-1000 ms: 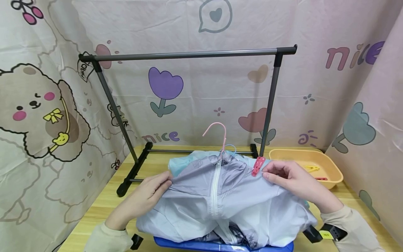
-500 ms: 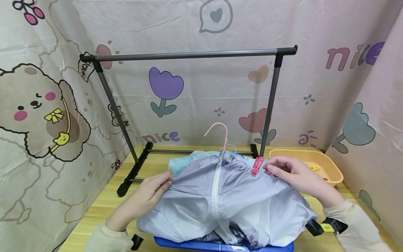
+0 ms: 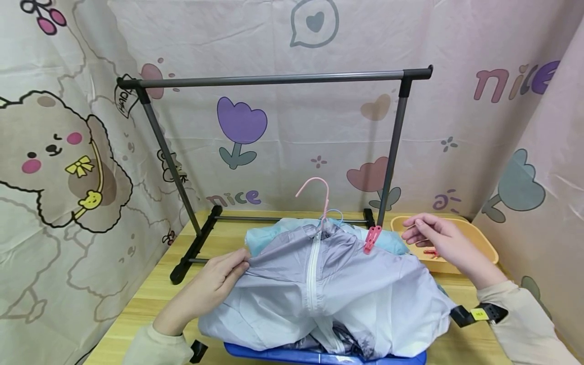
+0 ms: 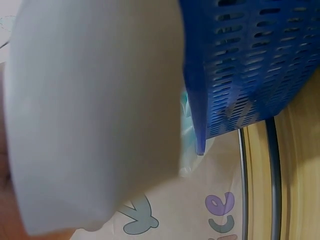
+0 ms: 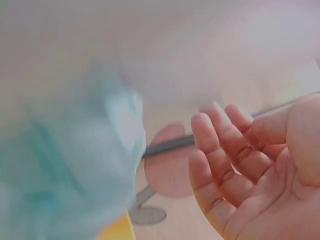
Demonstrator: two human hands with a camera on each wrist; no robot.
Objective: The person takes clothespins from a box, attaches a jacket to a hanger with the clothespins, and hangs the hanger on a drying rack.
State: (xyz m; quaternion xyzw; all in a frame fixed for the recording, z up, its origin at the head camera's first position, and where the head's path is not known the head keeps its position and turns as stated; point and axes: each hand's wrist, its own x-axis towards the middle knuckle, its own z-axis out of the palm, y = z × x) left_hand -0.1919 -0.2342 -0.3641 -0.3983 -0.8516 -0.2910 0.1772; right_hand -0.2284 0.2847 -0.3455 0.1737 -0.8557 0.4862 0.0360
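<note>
A pale grey zip-up jacket lies spread over a blue basket, with a pink hanger poking up through its collar. One red clothespin is clipped at the jacket's right shoulder. My left hand pinches the other shoulder between thumb and fingers; in the left wrist view the jacket cloth hides most of that hand. Off the cloth, my right hand hovers over the near side of the yellow basin, fingers loosely bent and holding nothing. The right wrist view shows its bare palm and fingers.
A dark metal clothes rack stands behind the basket on the wooden table. Light blue clothing and a blue hanger hook show behind the jacket. Inside the basin lies a red clothespin.
My right hand has let go of the jacket's shoulder beside the red clothespin and moved right, over the yellow basin. My left hand stays in place.
</note>
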